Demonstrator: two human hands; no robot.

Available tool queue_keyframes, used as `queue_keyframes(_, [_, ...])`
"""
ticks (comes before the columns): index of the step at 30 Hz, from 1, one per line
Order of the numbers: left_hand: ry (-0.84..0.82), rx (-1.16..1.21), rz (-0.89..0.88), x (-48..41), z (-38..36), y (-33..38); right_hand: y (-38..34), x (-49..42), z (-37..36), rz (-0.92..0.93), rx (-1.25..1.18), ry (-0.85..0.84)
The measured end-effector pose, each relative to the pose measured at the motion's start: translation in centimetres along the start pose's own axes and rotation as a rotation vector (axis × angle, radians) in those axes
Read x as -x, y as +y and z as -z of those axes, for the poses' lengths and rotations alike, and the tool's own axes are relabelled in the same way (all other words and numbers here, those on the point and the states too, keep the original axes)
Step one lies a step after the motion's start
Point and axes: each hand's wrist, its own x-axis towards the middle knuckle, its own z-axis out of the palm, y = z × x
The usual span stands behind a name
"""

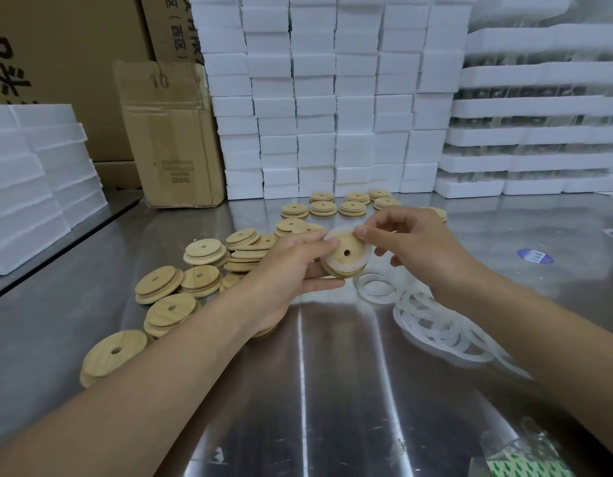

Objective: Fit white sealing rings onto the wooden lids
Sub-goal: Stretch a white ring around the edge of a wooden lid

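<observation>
Both hands meet above the steel worktop [298,390]. The left hand [291,266] grips a wooden lid [344,256] from below and at its edge, its stepped side tilted toward the camera. The right hand [411,242] pinches a white sealing ring [367,247] lying around that lid's raised step, thumb and forefinger pressing at the top rim. Loose lids [202,251] lie scattered left of and beyond the left hand. A heap of spare rings [439,325] lies under the right forearm.

Head-worn view, down onto nearby table [332,390]
</observation>
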Motion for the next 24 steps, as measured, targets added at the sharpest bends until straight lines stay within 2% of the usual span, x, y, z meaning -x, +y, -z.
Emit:
queue_keyframes(7, [0.047, 0.061, 0.009, 0.0, 0.0, 0.2, -0.1, -0.1, 0.5, -0.133, -0.02, -0.065])
queue_keyframes(16, [0.12, 0.061, -0.05, -0.1, 0.0, -0.1, -0.3, 0.0, 0.7, -0.139, 0.018, -0.136])
queue_keyframes(20, [0.117, 0.089, -0.03, -0.2, 0.3, 0.1, 0.0, 0.3, 0.5, -0.168, 0.041, -0.23])
queue_keyframes(24, [0.124, 0.039, -0.017, -0.2, 0.1, 0.0, 0.3, 0.5, -0.4, -0.1, 0.092, -0.183])
